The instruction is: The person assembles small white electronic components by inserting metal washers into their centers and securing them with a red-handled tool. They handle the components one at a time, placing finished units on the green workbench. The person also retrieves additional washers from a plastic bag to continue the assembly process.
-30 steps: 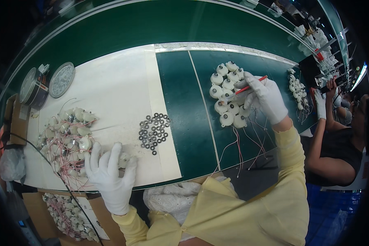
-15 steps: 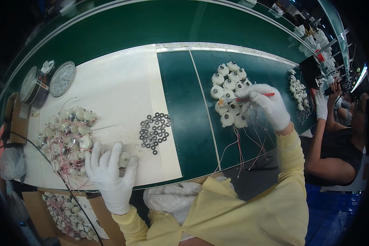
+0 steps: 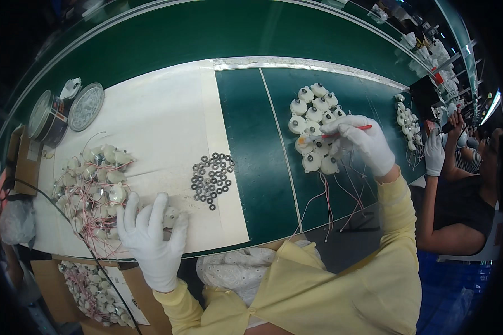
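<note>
My right hand [image 3: 366, 144], in a white glove, grips a small brush [image 3: 350, 130] by its red handle. The bristle end, with something yellowish on it, is over one of the round white motors [image 3: 297, 124] grouped on the green tabletop. Most of these motors have a dark centre piece facing up, and thin wires trail from the near ones. My left hand [image 3: 151, 239], also gloved, rests on the white sheet with fingers spread. Beside its thumb, partly hidden, is a white motor [image 3: 170, 216]. Left of that hand lies a tangled heap of motors [image 3: 117, 193] with pink wires.
Several black rings [image 3: 211, 181] lie mid-sheet. A tub [image 3: 48, 120] and round lid [image 3: 86, 107] stand far left, near a dark cable [image 3: 72, 226]. An open carton [image 3: 53, 290] of motors sits below the table edge. A co-worker's gloved hand [image 3: 434, 151] is at right, near more motors [image 3: 409, 125].
Both my hands stay nearly where they were, with the brush at the same motor. The co-worker's gloved hand at right has shifted slightly down and left.
</note>
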`<state>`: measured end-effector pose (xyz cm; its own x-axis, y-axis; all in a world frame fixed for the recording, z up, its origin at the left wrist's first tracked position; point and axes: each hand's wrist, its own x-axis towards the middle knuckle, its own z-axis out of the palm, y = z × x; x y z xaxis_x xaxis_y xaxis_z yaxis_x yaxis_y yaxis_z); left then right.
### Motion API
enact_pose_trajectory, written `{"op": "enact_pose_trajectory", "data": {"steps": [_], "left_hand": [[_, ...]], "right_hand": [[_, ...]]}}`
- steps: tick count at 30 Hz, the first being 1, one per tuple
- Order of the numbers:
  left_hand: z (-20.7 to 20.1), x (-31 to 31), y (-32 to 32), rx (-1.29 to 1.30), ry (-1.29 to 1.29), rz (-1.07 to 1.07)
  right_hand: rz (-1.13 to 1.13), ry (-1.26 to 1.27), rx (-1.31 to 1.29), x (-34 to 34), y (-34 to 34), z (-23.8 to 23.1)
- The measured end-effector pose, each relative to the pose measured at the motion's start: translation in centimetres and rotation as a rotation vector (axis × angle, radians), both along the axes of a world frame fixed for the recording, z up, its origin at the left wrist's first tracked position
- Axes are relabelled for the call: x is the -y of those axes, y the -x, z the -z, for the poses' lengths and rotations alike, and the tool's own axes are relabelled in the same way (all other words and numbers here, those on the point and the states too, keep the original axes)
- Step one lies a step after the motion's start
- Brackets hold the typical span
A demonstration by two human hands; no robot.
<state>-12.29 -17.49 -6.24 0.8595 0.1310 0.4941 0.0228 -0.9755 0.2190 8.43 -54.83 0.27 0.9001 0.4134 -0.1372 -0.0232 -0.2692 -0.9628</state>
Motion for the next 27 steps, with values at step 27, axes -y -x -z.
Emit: {"op": "enact_pose_trajectory", "data": {"steps": [27], "left_hand": [[0.1, 0.0, -0.1, 0.021, 0.001, -0.001]], "right_hand": [[-0.006, -0.019, -0.017, 1.2, 2.5, -0.9]]}}
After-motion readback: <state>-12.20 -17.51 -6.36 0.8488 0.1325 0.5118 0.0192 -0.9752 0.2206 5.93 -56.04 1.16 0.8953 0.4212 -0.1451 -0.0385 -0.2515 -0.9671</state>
